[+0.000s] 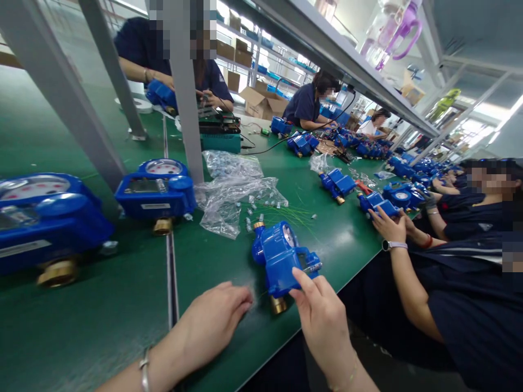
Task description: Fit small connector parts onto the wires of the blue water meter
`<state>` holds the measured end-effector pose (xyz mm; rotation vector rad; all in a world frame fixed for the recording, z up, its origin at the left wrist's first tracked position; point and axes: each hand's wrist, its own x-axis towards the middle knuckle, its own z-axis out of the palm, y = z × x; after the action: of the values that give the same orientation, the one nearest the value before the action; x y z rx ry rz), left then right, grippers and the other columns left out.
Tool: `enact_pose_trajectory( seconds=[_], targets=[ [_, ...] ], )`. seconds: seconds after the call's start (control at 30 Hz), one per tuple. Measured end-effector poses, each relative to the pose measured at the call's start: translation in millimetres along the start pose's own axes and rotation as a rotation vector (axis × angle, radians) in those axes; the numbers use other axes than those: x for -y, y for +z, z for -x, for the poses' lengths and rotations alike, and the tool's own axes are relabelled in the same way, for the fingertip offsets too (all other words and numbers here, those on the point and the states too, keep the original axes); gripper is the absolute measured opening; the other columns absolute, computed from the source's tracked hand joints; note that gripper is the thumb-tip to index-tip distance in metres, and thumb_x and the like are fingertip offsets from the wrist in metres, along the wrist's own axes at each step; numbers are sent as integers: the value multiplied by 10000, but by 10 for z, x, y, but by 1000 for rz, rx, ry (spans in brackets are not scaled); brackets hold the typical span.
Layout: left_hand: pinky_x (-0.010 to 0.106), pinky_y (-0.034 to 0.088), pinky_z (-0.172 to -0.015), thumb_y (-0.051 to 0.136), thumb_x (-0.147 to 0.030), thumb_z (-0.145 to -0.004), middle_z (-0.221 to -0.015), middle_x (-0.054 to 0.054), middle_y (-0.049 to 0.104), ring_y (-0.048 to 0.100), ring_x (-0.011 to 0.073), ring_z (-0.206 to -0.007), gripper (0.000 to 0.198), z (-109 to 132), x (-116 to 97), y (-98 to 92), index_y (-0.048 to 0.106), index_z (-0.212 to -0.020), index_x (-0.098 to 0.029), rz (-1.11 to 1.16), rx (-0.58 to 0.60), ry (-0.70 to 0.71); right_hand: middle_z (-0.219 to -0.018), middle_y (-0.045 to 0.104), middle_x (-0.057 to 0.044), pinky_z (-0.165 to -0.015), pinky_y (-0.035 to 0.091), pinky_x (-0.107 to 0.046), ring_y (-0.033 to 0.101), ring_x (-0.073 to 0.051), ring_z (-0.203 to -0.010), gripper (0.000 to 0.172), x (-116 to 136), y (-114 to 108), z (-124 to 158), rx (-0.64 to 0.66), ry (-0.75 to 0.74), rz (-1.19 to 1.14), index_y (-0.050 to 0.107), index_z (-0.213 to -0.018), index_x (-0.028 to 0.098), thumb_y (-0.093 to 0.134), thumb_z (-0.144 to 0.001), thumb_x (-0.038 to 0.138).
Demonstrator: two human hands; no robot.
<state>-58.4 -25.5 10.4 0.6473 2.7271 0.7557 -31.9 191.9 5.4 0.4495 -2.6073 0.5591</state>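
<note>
A blue water meter (280,256) with brass fittings lies tilted on its side on the green bench (122,305), near the front edge. My right hand (322,316) grips its lower right corner with thumb and fingers. My left hand (212,321) rests on the bench just left of the meter, fingers curled in a pinch; what it holds, if anything, is too small to see. Small white parts (249,223) and thin green wires (286,209) lie beyond the meter.
Two more blue meters (157,190) (41,223) sit to the left. Clear plastic bags (229,190) lie behind the parts. Grey frame posts (186,109) rise from the bench. Several people work along the right side and far side, with many meters (339,184).
</note>
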Motion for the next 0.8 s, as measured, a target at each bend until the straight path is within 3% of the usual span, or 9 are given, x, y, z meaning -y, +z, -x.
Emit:
enact_pose_trajectory(
  seconds=[0.17, 0.33, 0.43, 0.5, 0.57, 0.63, 0.7, 0.73, 0.8],
  targets=[
    [294, 421, -637, 413, -190, -863, -710, 29, 608, 581, 195, -677, 234, 159, 3, -181, 594, -719, -224, -89, 106, 31, -809, 565, -26, -663, 453, -280, 532, -157, -708, 396, -123, -81, -45, 98, 24, -193, 440, -1288, 291, 483, -897, 241],
    [260, 442, -746, 454, -133, -846, -766, -24, 607, 584, 161, -761, 220, 309, -84, -508, 585, -727, -263, -64, 247, 185, -903, 583, -13, -831, 441, -362, 526, -176, -838, 496, -36, -203, 13, 217, 3, -296, 395, -1304, 306, 466, -852, 114],
    [220, 453, -829, 477, -108, -831, -1089, -38, 567, 559, 145, -992, 210, 354, -201, -627, 588, -779, -279, -14, 319, 259, -897, 570, -23, -877, 404, -424, 513, -186, -849, 470, -43, -122, 61, 152, -3, -240, 423, -1281, 304, 431, -855, 105],
    [236, 428, -932, 478, -117, -835, -1333, -48, 422, 448, 167, -1195, 194, 349, -285, -627, 593, -806, -271, 35, 338, 312, -888, 551, -34, -808, 430, -386, 504, -186, -839, 433, -103, -56, 44, 125, 23, -267, 465, -1245, 300, 402, -862, 108],
    [298, 336, -1052, 472, -118, -839, -1412, -51, 346, 304, 188, -1312, 182, 311, -357, -576, 591, -819, -254, 99, 336, 391, -891, 535, -39, -756, 440, -342, 499, -180, -838, 404, -194, -30, -9, 110, 48, -338, 505, -1203, 289, 388, -861, 108],
    [378, 177, -1131, 474, -91, -824, -1319, -36, 474, 296, 181, -1314, 181, 248, -413, -505, 571, -831, -243, 190, 337, 466, -882, 526, -32, -758, 441, -322, 501, -164, -824, 378, -292, -53, -68, 96, 85, -426, 528, -1173, 270, 407, -850, 114],
    [424, 71, -1142, 478, -84, -808, -1078, -33, 610, 449, 165, -1187, 158, 175, -457, -434, 540, -809, -229, 298, 348, 517, -872, 519, -20, -740, 448, -292, 509, -144, -794, 353, -372, -92, -97, 99, 153, -535, 538, -1152, 256, 454, -832, 132],
    [429, 84, -1136, 477, -109, -813, -948, -34, 621, 523, 156, -1065, 121, 140, -474, -401, 520, -788, -218, 354, 345, 529, -868, 517, -15, -725, 451, -277, 514, -137, -783, 321, -398, -106, -93, 94, 192, -594, 553, -1119, 246, 484, -822, 146],
    [377, 285, -1051, 454, -224, -846, -783, -29, 549, 538, 139, -813, 112, 83, -495, -329, 474, -739, -199, 452, 298, 511, -893, 514, -18, -683, 460, -253, 528, -131, -783, 204, -416, -108, -48, 56, 291, -726, 590, -1002, 220, 539, -807, 189]
  ],
)
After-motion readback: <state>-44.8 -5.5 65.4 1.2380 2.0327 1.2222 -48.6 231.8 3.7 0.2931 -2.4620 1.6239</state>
